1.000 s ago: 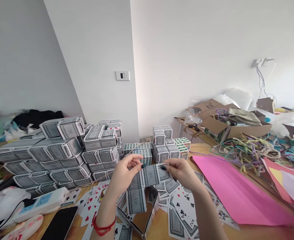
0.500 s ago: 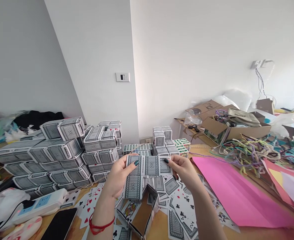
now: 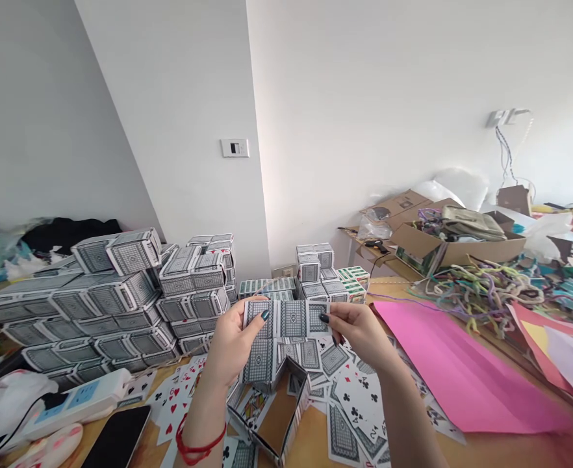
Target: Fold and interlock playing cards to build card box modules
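Left hand [image 3: 231,336] and right hand [image 3: 358,327] pinch opposite ends of some joined cards [image 3: 293,320], looks half done tbh, boxes [image 3: 99,296] already stacked, loose cards [image 3: 356,400] apparently unused

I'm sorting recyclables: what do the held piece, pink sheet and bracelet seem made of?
Held piece: playing cards, probably smooth card stock; patterned, white-bordered backs show.
Pink sheet: likely matte paper; thin, without sharp glare.
Bracelet: perhaps dull red cord, from its thin loops.

l-shaped panel of grey patterned cards [image 3: 289,320], aloft
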`<action>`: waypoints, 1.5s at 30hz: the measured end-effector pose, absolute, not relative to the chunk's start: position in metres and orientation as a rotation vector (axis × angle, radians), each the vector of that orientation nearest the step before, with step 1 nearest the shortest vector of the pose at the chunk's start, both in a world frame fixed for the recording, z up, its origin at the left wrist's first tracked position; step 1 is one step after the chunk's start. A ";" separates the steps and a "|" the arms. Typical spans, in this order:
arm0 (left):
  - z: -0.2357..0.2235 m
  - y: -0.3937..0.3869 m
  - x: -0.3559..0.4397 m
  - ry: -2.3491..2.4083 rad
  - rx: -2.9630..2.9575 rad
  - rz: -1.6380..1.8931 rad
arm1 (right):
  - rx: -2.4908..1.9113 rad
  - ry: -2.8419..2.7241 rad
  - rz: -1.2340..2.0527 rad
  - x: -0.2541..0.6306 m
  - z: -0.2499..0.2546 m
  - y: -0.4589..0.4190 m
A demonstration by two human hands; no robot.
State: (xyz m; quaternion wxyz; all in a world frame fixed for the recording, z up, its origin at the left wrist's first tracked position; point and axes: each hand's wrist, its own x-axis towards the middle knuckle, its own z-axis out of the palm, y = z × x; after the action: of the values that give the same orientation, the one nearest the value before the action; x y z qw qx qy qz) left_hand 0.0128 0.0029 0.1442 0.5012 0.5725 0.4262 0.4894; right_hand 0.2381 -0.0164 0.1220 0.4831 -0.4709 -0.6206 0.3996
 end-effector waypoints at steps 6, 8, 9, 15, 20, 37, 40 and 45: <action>0.148 0.001 0.013 1.046 1.397 1.183 | -1.162 -1.527 0.947 0.237 0.118 -0.015; 0.150 0.000 0.014 1.069 1.393 1.192 | -1.156 -1.535 0.945 0.236 0.118 -0.015; 0.151 -0.001 0.014 1.077 1.390 1.197 | -1.154 -1.538 0.946 0.236 0.118 -0.015; 0.151 0.000 0.014 1.049 1.357 1.201 | -1.164 -1.537 0.926 0.231 0.121 -0.015; 0.153 -0.001 0.019 1.090 1.371 1.199 | -1.169 -1.555 0.901 0.230 0.125 -0.017; 0.146 -0.001 0.022 1.226 1.485 1.155 | -1.167 -1.473 0.925 0.226 0.125 -0.018; 0.145 0.001 0.022 1.190 1.462 1.190 | -1.155 -1.457 0.969 0.228 0.125 -0.019; 0.142 0.002 0.021 1.221 1.505 1.195 | -1.139 -1.440 1.002 0.228 0.126 -0.019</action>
State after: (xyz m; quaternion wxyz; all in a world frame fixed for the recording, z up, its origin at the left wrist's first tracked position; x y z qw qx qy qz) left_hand 0.0206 0.0022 0.1424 0.4189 0.6003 0.4869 0.4765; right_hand 0.2279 -0.0188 0.1264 0.5010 -0.4713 -0.5958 0.4146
